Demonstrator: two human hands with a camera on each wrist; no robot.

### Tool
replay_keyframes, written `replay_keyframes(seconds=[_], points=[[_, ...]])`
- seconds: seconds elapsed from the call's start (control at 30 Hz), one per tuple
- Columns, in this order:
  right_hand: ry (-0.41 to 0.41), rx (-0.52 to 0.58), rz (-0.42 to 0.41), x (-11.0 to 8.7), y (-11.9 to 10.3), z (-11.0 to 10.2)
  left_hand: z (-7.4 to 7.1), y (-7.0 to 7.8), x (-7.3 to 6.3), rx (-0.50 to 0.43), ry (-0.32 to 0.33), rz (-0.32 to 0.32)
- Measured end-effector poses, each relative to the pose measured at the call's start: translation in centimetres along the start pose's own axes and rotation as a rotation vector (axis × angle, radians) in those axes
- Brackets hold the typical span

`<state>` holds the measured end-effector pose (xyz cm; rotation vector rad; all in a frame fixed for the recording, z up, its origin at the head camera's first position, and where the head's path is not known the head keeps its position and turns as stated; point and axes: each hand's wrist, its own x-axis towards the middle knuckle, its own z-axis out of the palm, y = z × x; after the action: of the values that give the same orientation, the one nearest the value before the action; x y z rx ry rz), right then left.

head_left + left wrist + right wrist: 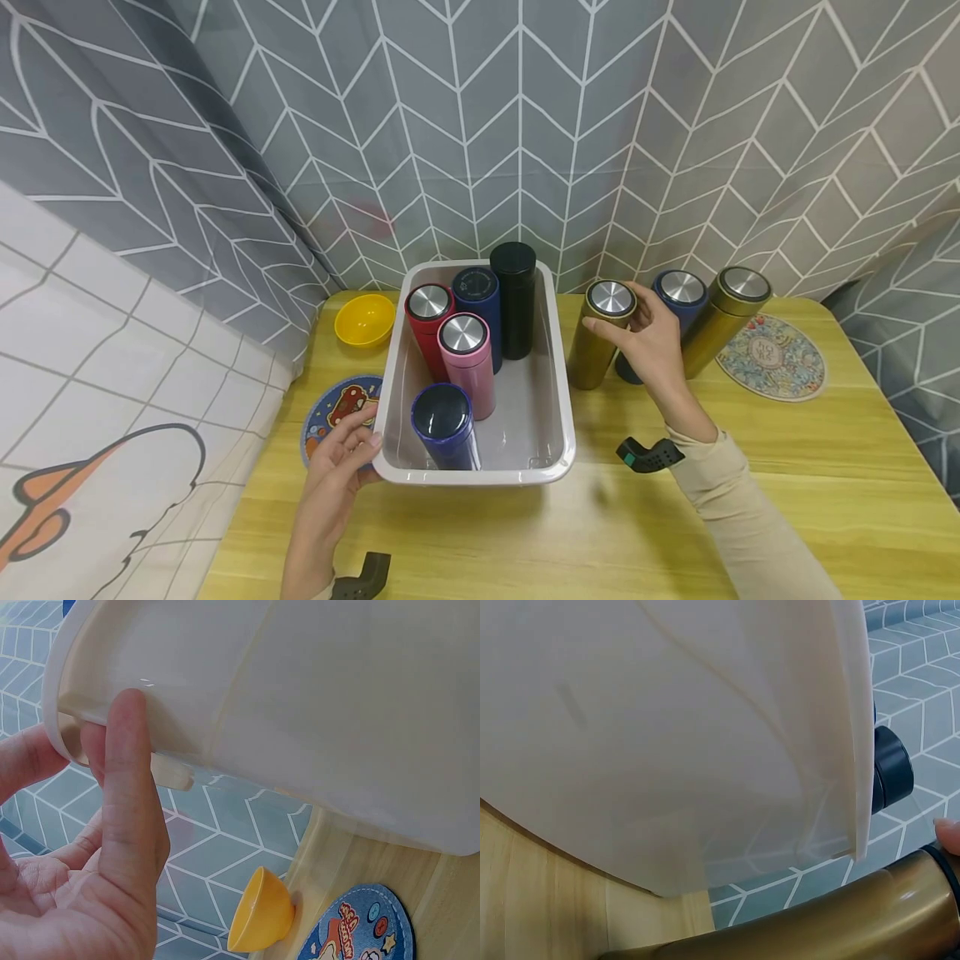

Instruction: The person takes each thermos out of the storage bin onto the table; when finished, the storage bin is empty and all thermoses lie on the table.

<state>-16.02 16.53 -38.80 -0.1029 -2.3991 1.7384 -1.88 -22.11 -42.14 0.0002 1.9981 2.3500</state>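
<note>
My right hand (651,337) grips a gold thermos bottle (588,358) near its steel-topped lid, just right of a white plastic bin (480,477). At the bin's left rim, my left hand (337,462) holds the edge between thumb and fingers, with a finger against the outer wall in the left wrist view. Inside the bin stand a red bottle (431,337), a pink bottle (472,383), a dark blue bottle (491,312), a black bottle (517,312) and a tilted purple-blue bottle (453,442). The right wrist view shows the gold bottle's body, with only a fingertip visible.
Behind my right hand are a blue bottle (681,308) and a second gold bottle (712,333). A round floral mat (787,367) lies further right. Left of the bin are a yellow bowl (365,321) and a blue patterned mat (318,417). A grey curtain (517,150) hangs behind the table.
</note>
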Motion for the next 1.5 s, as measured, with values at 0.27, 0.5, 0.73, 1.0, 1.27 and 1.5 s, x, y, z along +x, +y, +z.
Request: replay_keyframes(seconds=[0.27, 0.5, 0.73, 1.0, 1.27, 1.5], points=[[-0.019, -0.06, -0.016, 0.1, -0.7, 0.1, -0.1, 0.0, 0.0, -0.006, 0.0, 0.004], [-0.042, -0.09, -0.061, 0.2, -0.8, 0.1, -0.2, -0.2, -0.1, -0.013, 0.005, -0.006], [-0.055, -0.096, -0.089, 0.4, -1.6, -0.2, -0.2, -0.2, 0.0, -0.017, 0.003, 0.008], [-0.043, -0.068, -0.099, 0.2, -2.5, -0.3, -0.2, -0.2, 0.0, -0.009, 0.009, 0.006], [0.037, -0.089, -0.173, 0.0, -3.7, -0.3, -0.2, -0.2, 0.0, -0.012, -0.001, 0.011], [0.025, -0.118, -0.216, 0.2, -4.9, 0.0, -0.1, -0.1, 0.0, -0.001, -0.002, 0.01]])
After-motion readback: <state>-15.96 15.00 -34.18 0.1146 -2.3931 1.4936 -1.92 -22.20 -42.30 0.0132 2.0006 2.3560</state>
